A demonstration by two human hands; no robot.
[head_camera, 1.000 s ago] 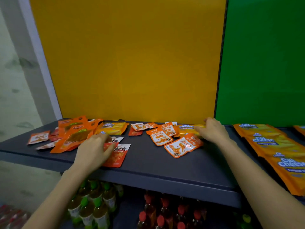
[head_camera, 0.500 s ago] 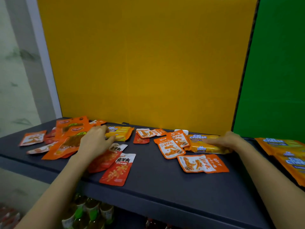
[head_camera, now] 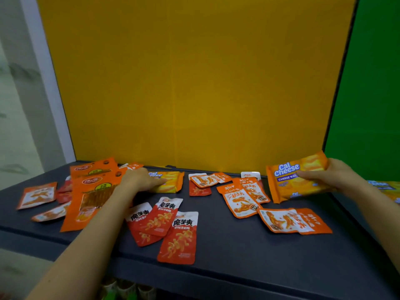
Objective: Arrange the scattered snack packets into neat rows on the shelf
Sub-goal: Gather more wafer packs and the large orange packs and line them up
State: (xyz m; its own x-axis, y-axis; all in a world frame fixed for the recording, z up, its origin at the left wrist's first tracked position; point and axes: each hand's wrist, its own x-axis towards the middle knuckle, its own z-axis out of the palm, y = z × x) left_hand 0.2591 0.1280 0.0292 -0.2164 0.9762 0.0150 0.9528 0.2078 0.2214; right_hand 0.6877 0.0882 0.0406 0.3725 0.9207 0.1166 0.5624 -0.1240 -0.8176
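Snack packets lie scattered on a dark shelf (head_camera: 227, 252). My right hand (head_camera: 331, 176) grips a yellow Cal Cheese wafer pack (head_camera: 290, 178) and holds it tilted above the shelf at the right. My left hand (head_camera: 138, 179) rests with its fingers on a second Cal Cheese pack (head_camera: 171, 181) lying flat near the back. Three red packets (head_camera: 164, 224) overlap in front of it. Small orange-and-white packets (head_camera: 240, 200) sit in the middle, one pair (head_camera: 292, 220) nearer the front. Large orange pouches (head_camera: 93, 191) pile up at the left.
A yellow back panel (head_camera: 194, 83) and a green one (head_camera: 372, 83) stand behind the shelf. More Cal Cheese packs (head_camera: 387, 189) lie at the far right. Small orange packets (head_camera: 36, 194) sit at the left end. Bottle tops (head_camera: 127, 289) show below the shelf's front edge.
My right hand has lifted the Cal Cheese pack off the shelf and carried it to the right. My left hand has slid from the red packets to the other Cal Cheese pack.
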